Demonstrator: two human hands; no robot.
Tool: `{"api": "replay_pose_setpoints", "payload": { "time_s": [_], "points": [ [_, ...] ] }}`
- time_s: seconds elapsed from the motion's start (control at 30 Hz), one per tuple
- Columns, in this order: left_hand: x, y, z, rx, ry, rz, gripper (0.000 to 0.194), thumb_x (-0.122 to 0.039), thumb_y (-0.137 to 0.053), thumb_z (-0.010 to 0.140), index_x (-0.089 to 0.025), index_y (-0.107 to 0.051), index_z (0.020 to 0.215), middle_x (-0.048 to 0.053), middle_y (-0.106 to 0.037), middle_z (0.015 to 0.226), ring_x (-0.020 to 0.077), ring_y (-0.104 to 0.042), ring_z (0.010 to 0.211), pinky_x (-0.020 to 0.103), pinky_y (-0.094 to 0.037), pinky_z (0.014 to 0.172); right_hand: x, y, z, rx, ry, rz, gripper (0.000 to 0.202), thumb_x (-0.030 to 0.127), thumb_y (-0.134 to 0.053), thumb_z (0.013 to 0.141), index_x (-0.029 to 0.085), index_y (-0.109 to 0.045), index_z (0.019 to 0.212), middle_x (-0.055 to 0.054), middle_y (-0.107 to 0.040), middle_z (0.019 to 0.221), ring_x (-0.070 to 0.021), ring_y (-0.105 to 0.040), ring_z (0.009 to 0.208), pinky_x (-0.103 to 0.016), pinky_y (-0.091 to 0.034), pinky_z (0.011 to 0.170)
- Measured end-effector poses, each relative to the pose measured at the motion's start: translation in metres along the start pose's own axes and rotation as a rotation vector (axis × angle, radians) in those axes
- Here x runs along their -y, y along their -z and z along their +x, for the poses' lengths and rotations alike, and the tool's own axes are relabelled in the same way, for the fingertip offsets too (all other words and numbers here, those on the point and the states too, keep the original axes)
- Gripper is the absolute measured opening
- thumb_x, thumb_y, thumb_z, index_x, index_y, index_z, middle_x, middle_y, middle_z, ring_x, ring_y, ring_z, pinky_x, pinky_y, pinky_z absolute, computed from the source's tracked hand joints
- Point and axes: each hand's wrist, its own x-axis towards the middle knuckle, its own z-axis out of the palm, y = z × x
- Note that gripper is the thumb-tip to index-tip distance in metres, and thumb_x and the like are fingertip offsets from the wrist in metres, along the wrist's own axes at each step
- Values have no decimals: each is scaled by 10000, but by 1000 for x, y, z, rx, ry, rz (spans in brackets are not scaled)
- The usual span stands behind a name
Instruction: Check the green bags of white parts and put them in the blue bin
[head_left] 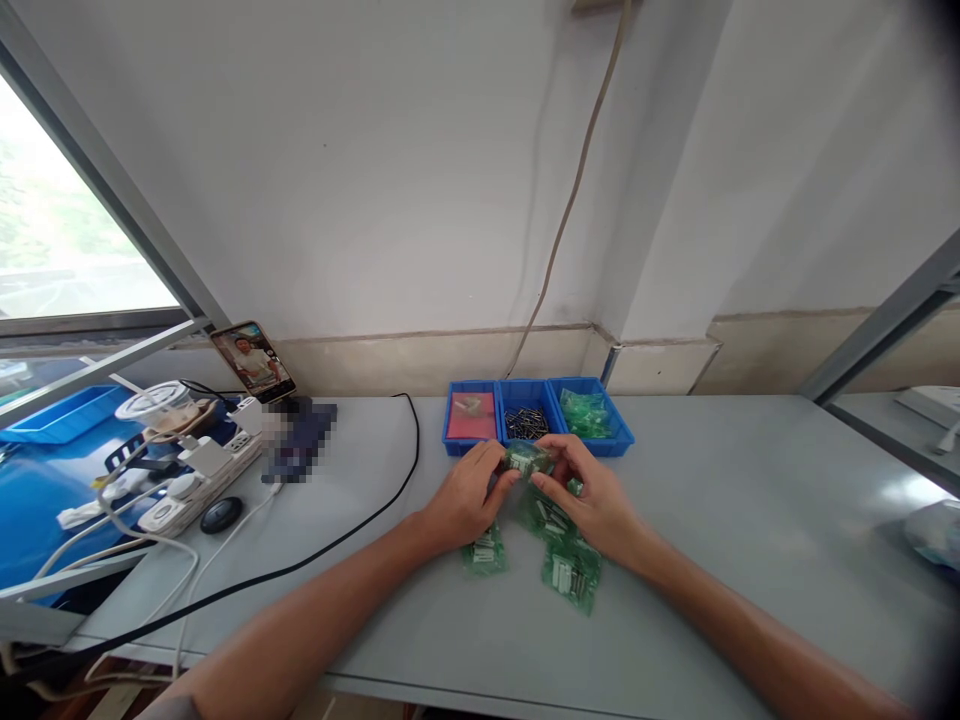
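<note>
Between my two hands is a small green plastic bag (524,459), raised a little over the grey table. My left hand (474,492) pinches its left side, thumb against fingers. On the other side, my right hand (589,497) grips the bag's right edge. Below them lie more green bags with small metal pins inside: one bag (485,552) by my left wrist, another bag (574,574) nearer the front, and a further bag (551,517) partly covered by my right hand. What is inside the held bag is hard to make out.
Just behind my hands stand three joined blue bins: a left bin (448,440) with a red sheet, a middle bin with dark screws (526,423), a right bin with green bags (585,413). A black cable (330,548), power strip (202,485) and propped phone (255,362) are at left.
</note>
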Motion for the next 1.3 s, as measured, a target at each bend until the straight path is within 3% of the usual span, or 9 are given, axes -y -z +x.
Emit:
{"api": "replay_pose_setpoints", "payload": {
  "time_s": [0.27,0.63,0.8,0.97,1.13,1.3],
  "points": [
    [4,-3,0,-28,-9,-14,254,-367,-415,1128,-194,-516,973,47,-581,943,199,-535,856,324,-443,801,-2,-2,-2,55,-1,68,417,417,-646,995,285,-498,1363,59,-515,742,-189,-562,691,-299,-454,632],
    [3,-2,-1,-22,-22,30,220,-392,-537,1085,-189,-559,1004,56,-613,954,208,-565,885,327,-465,814,-3,-1,-1,27,-5,34,328,402,-538,1062,292,-518,1371,2,-587,886,-204,-574,780,-330,-504,704],
    [3,-2,-1,-26,-42,67,222,-361,-477,1107,-190,-567,998,68,-619,951,219,-575,902,344,-480,827,-5,0,1,15,-11,29,313,411,-530,1068,279,-529,1352,-16,-622,912,-212,-582,808,-345,-519,725],
    [1,-1,-2,-41,-12,14,182,-341,-497,1099,-196,-579,1172,78,-659,1042,229,-616,969,374,-506,896,-1,2,-1,15,-16,68,303,402,-541,1058,270,-535,1331,10,-598,843,-198,-573,756,-312,-493,670],
    [2,-3,-2,-88,25,-73,432,-245,-516,1069,-224,-399,1484,68,-661,1094,198,-632,914,367,-553,898,0,1,-3,29,-22,83,252,392,-508,1072,268,-557,1287,14,-584,834,-191,-562,751,-301,-477,672],
    [5,-6,-2,-84,-57,-22,451,-181,-519,1035,-251,-437,1473,70,-651,1128,197,-629,929,366,-571,889,-1,1,-2,33,-25,112,224,408,-509,1074,266,-583,1231,7,-607,871,-189,-568,767,-300,-479,687]
  ]
}}
